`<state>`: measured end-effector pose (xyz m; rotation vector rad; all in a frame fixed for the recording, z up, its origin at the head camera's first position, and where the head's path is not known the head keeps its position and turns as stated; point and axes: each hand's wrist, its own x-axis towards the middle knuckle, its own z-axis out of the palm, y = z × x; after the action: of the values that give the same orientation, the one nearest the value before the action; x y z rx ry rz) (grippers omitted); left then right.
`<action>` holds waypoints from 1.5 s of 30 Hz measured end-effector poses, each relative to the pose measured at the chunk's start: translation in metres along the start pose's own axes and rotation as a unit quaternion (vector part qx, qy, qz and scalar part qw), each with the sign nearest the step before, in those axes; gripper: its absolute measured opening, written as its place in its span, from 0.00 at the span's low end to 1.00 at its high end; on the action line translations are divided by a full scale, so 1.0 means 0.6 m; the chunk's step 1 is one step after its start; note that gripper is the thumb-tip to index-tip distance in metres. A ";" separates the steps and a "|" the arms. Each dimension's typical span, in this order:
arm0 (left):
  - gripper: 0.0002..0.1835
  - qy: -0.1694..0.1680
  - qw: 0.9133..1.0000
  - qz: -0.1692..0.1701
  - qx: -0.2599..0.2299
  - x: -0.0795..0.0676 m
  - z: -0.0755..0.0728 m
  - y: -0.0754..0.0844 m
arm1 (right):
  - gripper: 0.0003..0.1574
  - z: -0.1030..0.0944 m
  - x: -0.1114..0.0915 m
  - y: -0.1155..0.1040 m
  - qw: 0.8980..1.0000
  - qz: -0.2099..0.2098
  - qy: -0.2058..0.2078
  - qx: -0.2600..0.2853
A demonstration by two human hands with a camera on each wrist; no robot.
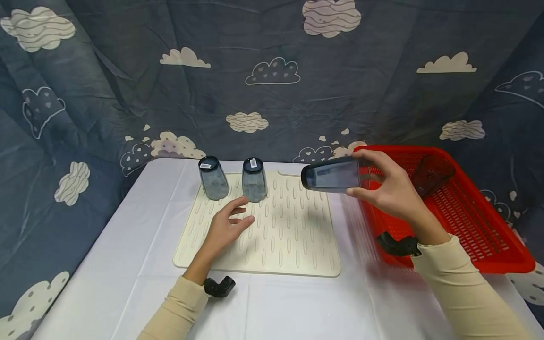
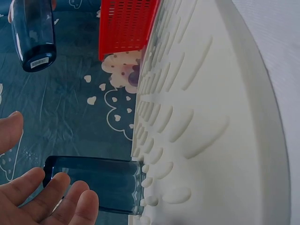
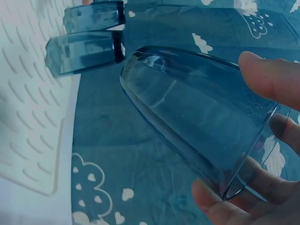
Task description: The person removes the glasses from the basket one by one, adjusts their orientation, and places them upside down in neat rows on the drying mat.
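Observation:
My right hand (image 1: 386,189) grips a blue-tinted drinking glass (image 1: 333,174) near its rim, thumb on one side and fingers on the other. The glass lies sideways in the air, its dark base pointing left, between the mat and the basket. Two similar glasses, a left one (image 1: 214,178) and a right one (image 1: 254,180), stand upside down at the back of the cream ribbed drying mat (image 1: 289,255), labels on their bases. My left hand (image 1: 229,226) hovers over the mat just in front of the right glass, fingers relaxed and holding nothing.
A red slotted plastic basket (image 1: 471,222) stands at the right of the white-covered table (image 1: 127,283). Inside it, another glass (image 1: 433,174) leans toward the back. A dark cloud-patterned cloth (image 1: 272,108) hangs behind the table and along both sides.

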<state>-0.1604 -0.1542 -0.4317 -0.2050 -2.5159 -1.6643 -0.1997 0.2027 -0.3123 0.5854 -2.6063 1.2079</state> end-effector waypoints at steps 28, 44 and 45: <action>0.30 -0.009 1.000 -0.024 -0.015 -0.004 0.010 -0.016 | 0.45 0.123 -0.027 0.012 0.993 -0.002 -0.049 0.105; 0.31 -0.021 0.999 -0.024 -0.017 -0.004 0.011 -0.014 | 0.44 0.143 -0.026 0.019 0.986 -0.008 -0.068 0.151; 0.31 -0.022 0.999 -0.019 -0.015 -0.004 0.012 -0.014 | 0.44 0.142 -0.026 0.020 0.986 -0.006 -0.069 0.152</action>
<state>-0.1600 -0.1510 -0.4427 -0.1990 -2.5433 -1.7302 -0.1926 0.1484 -0.3807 0.7640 -2.5386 1.6325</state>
